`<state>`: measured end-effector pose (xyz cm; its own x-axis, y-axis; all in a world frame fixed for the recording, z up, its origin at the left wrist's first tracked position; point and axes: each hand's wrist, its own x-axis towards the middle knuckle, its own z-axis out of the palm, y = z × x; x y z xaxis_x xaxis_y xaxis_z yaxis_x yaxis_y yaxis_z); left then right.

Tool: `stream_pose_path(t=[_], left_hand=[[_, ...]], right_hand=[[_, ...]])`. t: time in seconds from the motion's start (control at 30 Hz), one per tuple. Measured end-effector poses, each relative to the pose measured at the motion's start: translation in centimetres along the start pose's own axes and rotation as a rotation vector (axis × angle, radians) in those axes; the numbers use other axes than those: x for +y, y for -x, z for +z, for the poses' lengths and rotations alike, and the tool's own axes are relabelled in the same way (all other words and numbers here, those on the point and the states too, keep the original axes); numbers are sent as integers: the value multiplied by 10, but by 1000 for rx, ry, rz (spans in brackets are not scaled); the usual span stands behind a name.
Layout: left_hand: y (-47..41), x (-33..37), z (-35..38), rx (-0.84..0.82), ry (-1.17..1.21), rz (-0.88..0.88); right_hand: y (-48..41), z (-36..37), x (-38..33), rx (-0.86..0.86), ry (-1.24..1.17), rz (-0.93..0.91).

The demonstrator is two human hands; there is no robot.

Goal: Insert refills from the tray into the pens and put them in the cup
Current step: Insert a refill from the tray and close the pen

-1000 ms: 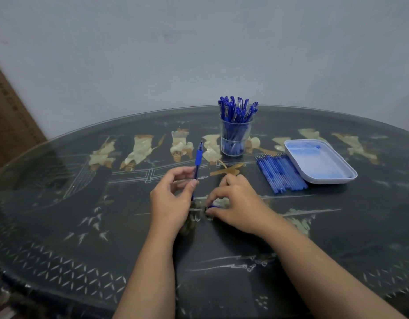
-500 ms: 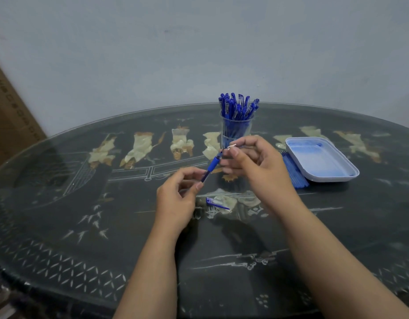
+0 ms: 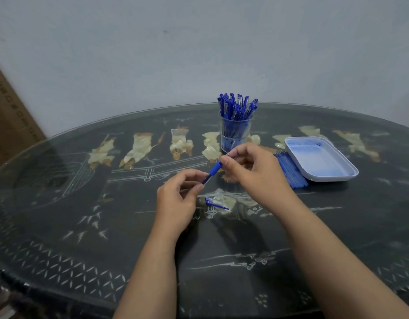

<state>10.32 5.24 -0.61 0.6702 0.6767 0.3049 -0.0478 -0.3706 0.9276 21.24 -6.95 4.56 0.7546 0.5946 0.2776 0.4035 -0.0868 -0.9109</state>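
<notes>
Assembly grip. My left hand [image 3: 176, 201] pinches the lower end of the slim blue plastic pen [image 3: 212, 172] and tilts it upward. My right hand [image 3: 254, 171] pinches its silvery tip end, probably to screw it home. The pen's blue cap [image 3: 215, 203] lies on the dark inlaid glass-topped table [image 3: 61, 203]. The clear, pen-filled cup [image 3: 235, 137] stands just beyond, unobstructed. Blue refills [image 3: 291, 173] lie beside the white tray [image 3: 327, 180].
</notes>
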Motion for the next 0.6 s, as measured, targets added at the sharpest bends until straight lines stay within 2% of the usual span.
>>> stream_pose_path(t=[0.1, 0.23, 0.37, 0.5, 0.6], left_hand=[[1, 1, 1, -4, 11, -8], [0, 0, 0, 5, 15, -11], [0, 0, 0, 7, 18, -13], [-1, -1, 0, 11, 21, -16], [0, 0, 1, 9, 18, -14]], right_hand=[[1, -1, 1, 13, -2, 16], [1, -2, 1, -52, -129, -2], [2, 4, 1, 67, -69, 9], [4, 4, 0, 3, -147, 16], [3, 7, 0, 52, -155, -19]])
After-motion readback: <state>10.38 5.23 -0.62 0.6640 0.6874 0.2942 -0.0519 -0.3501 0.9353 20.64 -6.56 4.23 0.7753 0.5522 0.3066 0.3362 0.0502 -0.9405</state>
